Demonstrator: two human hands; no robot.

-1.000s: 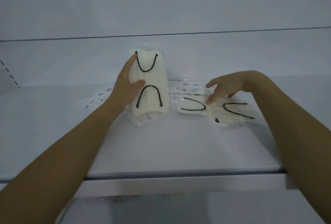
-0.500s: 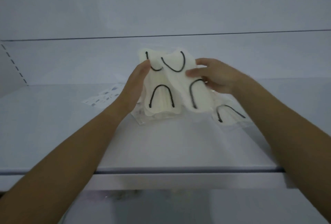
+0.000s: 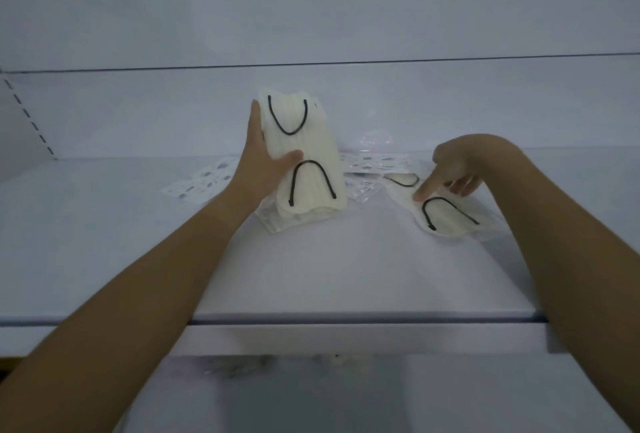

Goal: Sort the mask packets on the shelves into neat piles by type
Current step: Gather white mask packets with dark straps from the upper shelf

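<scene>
You are partway through gathering the cream masks with black loops; your left hand [image 3: 263,169] grips a stack [image 3: 304,155] of them upright at centre frame, thumb across the front, fingers [image 3: 255,121] along its left edge, its lower end resting on the shelf [image 3: 346,277]; your right hand [image 3: 453,169] is at centre right, forefinger straight with its tip on a loose packet [image 3: 446,221] of the same kind lying flat on the shelf, the other fingers loosely bent and holding nothing; stack and packet lie apart. Printed packets [image 3: 204,183] of another type lie flat behind the stack, showing left of centre and between your hands; those look unsorted. Next, I judge, you must pinch the loose packet by an edge, since the film looks slick and lies flat; lift it, turn its loops to match, lay it against the stack; keep the left grip firm so the stack does not fan out.
</scene>
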